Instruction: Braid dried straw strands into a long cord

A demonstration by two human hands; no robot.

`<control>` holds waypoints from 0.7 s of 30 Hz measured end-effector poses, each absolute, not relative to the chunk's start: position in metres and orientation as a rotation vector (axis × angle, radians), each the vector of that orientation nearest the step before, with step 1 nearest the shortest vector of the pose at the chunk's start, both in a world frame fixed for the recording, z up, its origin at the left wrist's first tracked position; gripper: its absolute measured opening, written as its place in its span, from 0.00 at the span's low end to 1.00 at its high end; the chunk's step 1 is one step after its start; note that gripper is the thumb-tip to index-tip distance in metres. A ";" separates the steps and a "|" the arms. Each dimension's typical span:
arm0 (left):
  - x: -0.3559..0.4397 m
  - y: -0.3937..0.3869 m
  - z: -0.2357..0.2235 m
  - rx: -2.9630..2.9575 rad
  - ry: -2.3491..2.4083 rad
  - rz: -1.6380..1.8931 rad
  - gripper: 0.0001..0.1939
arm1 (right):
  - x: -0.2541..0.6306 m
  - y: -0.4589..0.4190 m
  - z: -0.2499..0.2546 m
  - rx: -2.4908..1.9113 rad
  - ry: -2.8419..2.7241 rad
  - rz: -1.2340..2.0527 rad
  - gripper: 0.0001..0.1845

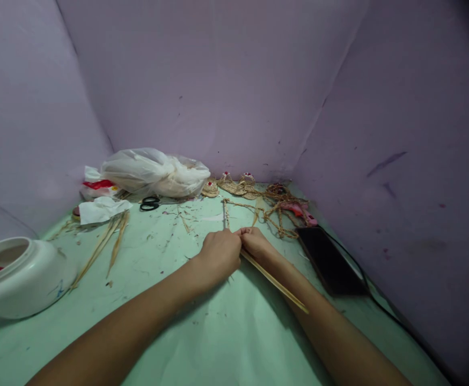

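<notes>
Both my hands meet at the middle of a pale green table (218,332). My left hand (219,252) is closed in a fist, knuckles up. My right hand (256,241) is closed too, fingertips pinched against the left hand. A flat straw strip (275,280) runs from between the two hands back toward me over my right forearm. A thin braided straw cord (225,214) leads away from the hands toward the far wall. What each hand grips inside is partly hidden.
A white jar (21,276) stands at the left edge. Loose straws (105,244), a white tissue (101,209), black scissors (149,203) and a plastic bag (154,172) lie at the back left. Woven straw pieces (238,186), a pink glue gun (299,210) and a dark phone (329,260) lie right.
</notes>
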State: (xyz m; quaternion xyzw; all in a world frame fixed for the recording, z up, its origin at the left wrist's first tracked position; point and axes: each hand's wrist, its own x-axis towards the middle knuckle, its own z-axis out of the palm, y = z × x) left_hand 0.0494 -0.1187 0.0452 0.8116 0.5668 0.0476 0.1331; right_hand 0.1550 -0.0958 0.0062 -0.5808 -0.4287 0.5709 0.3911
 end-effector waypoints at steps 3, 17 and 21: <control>0.038 -0.099 0.046 2.017 1.674 0.357 0.06 | 0.157 -0.097 0.009 -1.453 -1.096 1.504 0.05; 0.034 -0.083 0.029 1.263 1.460 0.384 0.09 | 0.164 -0.087 -0.001 -1.453 -1.598 1.158 0.02; 0.034 -0.086 0.029 1.278 1.419 0.449 0.09 | 0.167 -0.089 -0.003 -1.517 -1.909 0.708 0.05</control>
